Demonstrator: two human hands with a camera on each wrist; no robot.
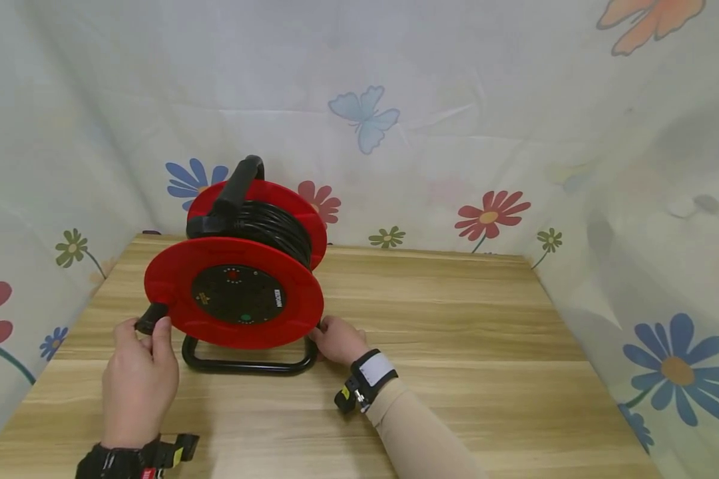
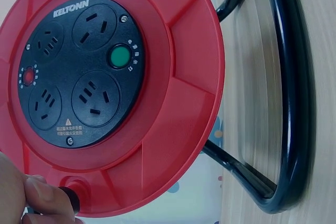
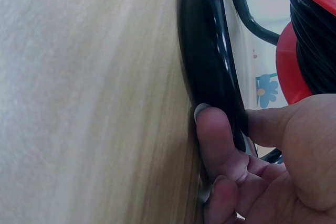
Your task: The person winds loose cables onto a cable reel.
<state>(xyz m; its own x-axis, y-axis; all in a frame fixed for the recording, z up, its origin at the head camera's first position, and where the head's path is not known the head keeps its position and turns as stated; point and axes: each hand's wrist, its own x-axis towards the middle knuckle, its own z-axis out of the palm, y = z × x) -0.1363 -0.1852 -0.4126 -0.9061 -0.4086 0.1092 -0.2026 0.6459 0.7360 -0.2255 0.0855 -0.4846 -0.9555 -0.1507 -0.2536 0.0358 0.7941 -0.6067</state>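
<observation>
A red cable reel (image 1: 174, 266) wound with black cable (image 1: 275, 229) stands upright on the left of the table. The left hand (image 1: 139, 382) pinches the black crank knob (image 1: 150, 319) at the reel's lower left, between thumb and fingers. Low on the right side, the right hand (image 1: 340, 340) grips the black tubular stand (image 1: 248, 367); in the right wrist view its thumb and fingers wrap the tube (image 3: 207, 40). The left wrist view shows a black socket panel (image 2: 79, 82) with a green button (image 2: 120, 56) and a red one on the reel's face.
The wood-grain table (image 1: 455, 332) extends to the right of the reel. A black carrying handle (image 1: 236, 189) rises over the reel's top. Behind and at both sides hangs a pale curtain (image 1: 443, 126) printed with flowers and butterflies.
</observation>
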